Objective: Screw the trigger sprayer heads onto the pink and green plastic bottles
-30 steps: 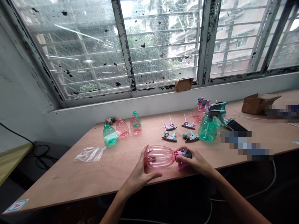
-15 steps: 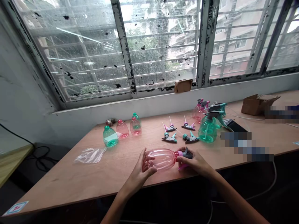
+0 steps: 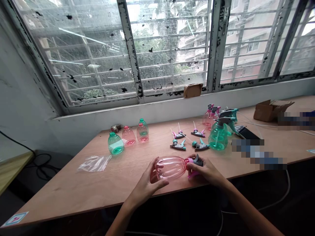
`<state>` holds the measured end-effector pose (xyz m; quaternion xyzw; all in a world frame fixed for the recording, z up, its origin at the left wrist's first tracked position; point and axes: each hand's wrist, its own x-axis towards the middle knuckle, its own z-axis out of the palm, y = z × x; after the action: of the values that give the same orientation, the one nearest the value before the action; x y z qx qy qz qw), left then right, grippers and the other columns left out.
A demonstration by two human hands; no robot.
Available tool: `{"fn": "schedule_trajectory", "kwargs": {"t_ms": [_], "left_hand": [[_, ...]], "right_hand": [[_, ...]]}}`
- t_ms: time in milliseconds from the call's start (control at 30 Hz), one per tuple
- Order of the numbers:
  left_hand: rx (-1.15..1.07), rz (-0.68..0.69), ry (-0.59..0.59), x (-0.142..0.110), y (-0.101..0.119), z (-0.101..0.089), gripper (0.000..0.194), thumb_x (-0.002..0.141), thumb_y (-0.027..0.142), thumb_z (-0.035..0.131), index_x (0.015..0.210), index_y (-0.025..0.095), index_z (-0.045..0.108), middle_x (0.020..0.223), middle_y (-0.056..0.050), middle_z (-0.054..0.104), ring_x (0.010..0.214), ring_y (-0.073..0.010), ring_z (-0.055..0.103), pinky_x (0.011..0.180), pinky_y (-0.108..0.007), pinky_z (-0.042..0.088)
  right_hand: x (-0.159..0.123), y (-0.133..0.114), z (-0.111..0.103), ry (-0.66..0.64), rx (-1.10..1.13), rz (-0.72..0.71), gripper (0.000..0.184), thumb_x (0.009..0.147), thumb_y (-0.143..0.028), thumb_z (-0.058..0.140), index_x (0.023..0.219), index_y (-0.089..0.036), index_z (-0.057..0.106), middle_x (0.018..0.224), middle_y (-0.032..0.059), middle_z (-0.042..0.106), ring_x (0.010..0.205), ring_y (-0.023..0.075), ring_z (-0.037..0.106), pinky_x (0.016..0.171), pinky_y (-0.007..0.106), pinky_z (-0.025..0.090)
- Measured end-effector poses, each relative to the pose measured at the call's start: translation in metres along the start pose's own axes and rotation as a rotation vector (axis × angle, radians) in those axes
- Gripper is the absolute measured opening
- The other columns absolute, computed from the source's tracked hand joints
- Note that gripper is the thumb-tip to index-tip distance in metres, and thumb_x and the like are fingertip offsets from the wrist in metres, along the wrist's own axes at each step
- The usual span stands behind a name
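Note:
A clear pink spray bottle [image 3: 171, 167] lies sideways between my hands, just above the table's front part. My left hand [image 3: 145, 186] curls around its base end, fingers behind and thumb below in front. At the neck, my right hand [image 3: 208, 172] grips the bottle by its grey and pink trigger head [image 3: 198, 160]. That head sits on the bottle's mouth; whether it is screwed tight I cannot tell. Beyond the bottle lie several loose trigger heads with tubes, among them a teal one [image 3: 178, 145] and a pink one [image 3: 198, 133].
Capless bottles stand at the back left, including a green one [image 3: 115, 144] and a pink one [image 3: 128, 135]. A plastic bag [image 3: 95, 163] lies left. Green spray bottles [image 3: 218, 137], pink ones [image 3: 209, 120], a phone [image 3: 249, 134] and a cardboard box [image 3: 269, 111] are rightward.
My left hand has shifted slightly right and closed further around the bottle's base. My right hand keeps its place at the trigger head.

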<state>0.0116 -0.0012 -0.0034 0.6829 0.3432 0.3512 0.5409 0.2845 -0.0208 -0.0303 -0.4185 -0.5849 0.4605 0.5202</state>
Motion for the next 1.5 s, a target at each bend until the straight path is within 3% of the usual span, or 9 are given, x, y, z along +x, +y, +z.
{"fn": "schedule_trajectory", "kwargs": {"t_ms": [133, 233, 433, 633, 900, 1067, 1200, 1333, 1500], "left_hand": [[0.027, 0.069, -0.030, -0.002, -0.003, 0.002, 0.100, 0.077, 0.030, 0.081, 0.154, 0.033, 0.017, 0.144, -0.014, 0.047, 0.134, -0.0308, 0.047, 0.115, -0.050, 0.032], [-0.022, 0.049, -0.021, -0.001, -0.003, 0.002, 0.110, 0.075, 0.032, 0.082, 0.156, 0.032, 0.008, 0.145, -0.016, 0.046, 0.132, -0.0326, 0.050, 0.113, -0.053, 0.034], [-0.024, 0.008, -0.012, 0.002, 0.001, -0.001, 0.088, 0.080, 0.036, 0.078, 0.152, 0.023, 0.029, 0.140, -0.017, 0.053, 0.134, -0.0331, 0.048, 0.114, -0.051, 0.035], [-0.069, 0.058, -0.036, -0.001, -0.003, 0.000, 0.102, 0.079, 0.028, 0.078, 0.155, 0.034, 0.011, 0.151, -0.013, 0.042, 0.132, -0.0305, 0.050, 0.114, -0.050, 0.035], [0.014, 0.021, 0.046, 0.004, 0.005, -0.001, 0.057, 0.084, 0.050, 0.068, 0.129, 0.018, 0.055, 0.123, -0.012, 0.060, 0.092, -0.0227, 0.065, 0.083, -0.036, 0.053], [0.027, 0.038, 0.082, 0.010, -0.006, -0.005, 0.053, 0.083, 0.061, 0.063, 0.113, 0.016, 0.060, 0.112, -0.010, 0.062, 0.066, -0.0134, 0.061, 0.065, -0.029, 0.050], [0.016, 0.024, 0.098, 0.012, -0.009, -0.005, 0.057, 0.084, 0.064, 0.058, 0.113, 0.015, 0.057, 0.116, -0.011, 0.058, 0.060, -0.0109, 0.058, 0.059, -0.028, 0.048], [0.017, 0.023, 0.081, 0.004, 0.000, -0.001, 0.057, 0.084, 0.052, 0.066, 0.127, 0.018, 0.053, 0.118, -0.011, 0.059, 0.081, -0.0180, 0.063, 0.074, -0.031, 0.051], [-0.016, 0.034, -0.023, -0.004, 0.004, 0.001, 0.090, 0.083, 0.032, 0.074, 0.154, 0.029, 0.018, 0.118, -0.008, 0.061, 0.112, -0.0236, 0.060, 0.105, -0.042, 0.040]], "right_hand": [[0.001, 0.001, 0.000, 0.029, 0.043, -0.016, 0.039, 0.080, -0.048, 0.075, 0.096, -0.017, 0.057, 0.073, 0.0015, 0.070, 0.065, 0.0193, 0.069, 0.063, 0.031, 0.056], [0.000, 0.001, 0.000, 0.019, 0.044, -0.016, 0.040, 0.081, -0.049, 0.074, 0.096, -0.017, 0.057, 0.073, 0.0013, 0.070, 0.065, 0.0193, 0.069, 0.063, 0.031, 0.056], [-0.002, -0.002, 0.001, -0.005, -0.001, 0.000, 0.040, 0.081, -0.048, 0.074, 0.099, -0.017, 0.057, 0.071, 0.0014, 0.071, 0.064, 0.0190, 0.069, 0.062, 0.030, 0.055], [0.000, 0.000, 0.001, 0.011, 0.040, -0.032, 0.040, 0.081, -0.049, 0.074, 0.098, -0.017, 0.056, 0.072, 0.0009, 0.071, 0.064, 0.0185, 0.069, 0.063, 0.029, 0.055], [-0.001, 0.000, 0.000, -0.022, -0.044, -0.036, 0.040, 0.082, -0.047, 0.073, 0.105, -0.018, 0.057, 0.074, 0.0020, 0.072, 0.068, 0.0210, 0.070, 0.067, 0.033, 0.057], [0.000, 0.002, 0.000, 0.008, -0.155, -0.061, 0.042, 0.077, -0.048, 0.078, 0.105, -0.021, 0.061, 0.084, 0.0005, 0.068, 0.075, 0.0218, 0.070, 0.070, 0.034, 0.059], [0.000, 0.003, 0.002, 0.045, -0.143, -0.066, 0.045, 0.074, -0.048, 0.080, 0.105, -0.022, 0.060, 0.092, 0.0011, 0.066, 0.076, 0.0212, 0.071, 0.068, 0.032, 0.060], [-0.001, 0.001, 0.002, -0.019, -0.137, -0.062, 0.042, 0.082, -0.050, 0.072, 0.105, -0.019, 0.058, 0.077, 0.0012, 0.071, 0.070, 0.0227, 0.073, 0.069, 0.034, 0.058], [0.000, 0.000, 0.000, -0.006, -0.064, -0.043, 0.043, 0.082, -0.054, 0.071, 0.102, -0.018, 0.057, 0.074, 0.0027, 0.073, 0.069, 0.0233, 0.072, 0.067, 0.034, 0.056]]}}
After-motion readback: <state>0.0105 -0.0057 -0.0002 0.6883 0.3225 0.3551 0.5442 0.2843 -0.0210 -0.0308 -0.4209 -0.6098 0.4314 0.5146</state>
